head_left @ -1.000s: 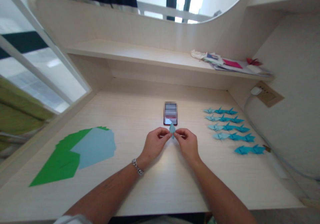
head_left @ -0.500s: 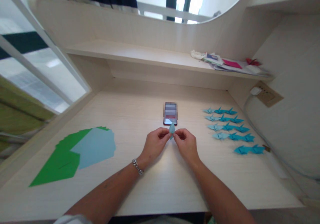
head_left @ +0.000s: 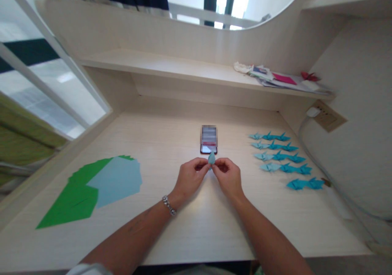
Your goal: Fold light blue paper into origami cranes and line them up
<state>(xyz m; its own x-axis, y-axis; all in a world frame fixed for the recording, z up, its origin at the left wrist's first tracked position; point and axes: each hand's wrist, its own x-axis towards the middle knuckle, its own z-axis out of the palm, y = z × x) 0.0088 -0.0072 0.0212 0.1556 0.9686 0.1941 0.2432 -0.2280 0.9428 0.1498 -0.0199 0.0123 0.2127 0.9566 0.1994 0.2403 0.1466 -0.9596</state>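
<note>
Between the fingertips of both hands is a small folded piece of light blue origami paper, its pointed end facing away from me. My left hand, with a chain bracelet at the wrist, pinches it from the left. From the right, my right hand pinches the same piece. The lower part of the paper is mostly covered by my fingers. Just beyond it lies a phone with its screen lit. Rows of folded blue paper cranes stand to the right of my hands.
On the left of the desk, green paper sheets and light blue sheets lie fanned out. A cable runs down the right side from a wall socket. Papers rest on the shelf above.
Both hands keep their pinch on the paper. Its tip has shifted very slightly and turned a little; the cranes, sheets and phone stay where they were.
</note>
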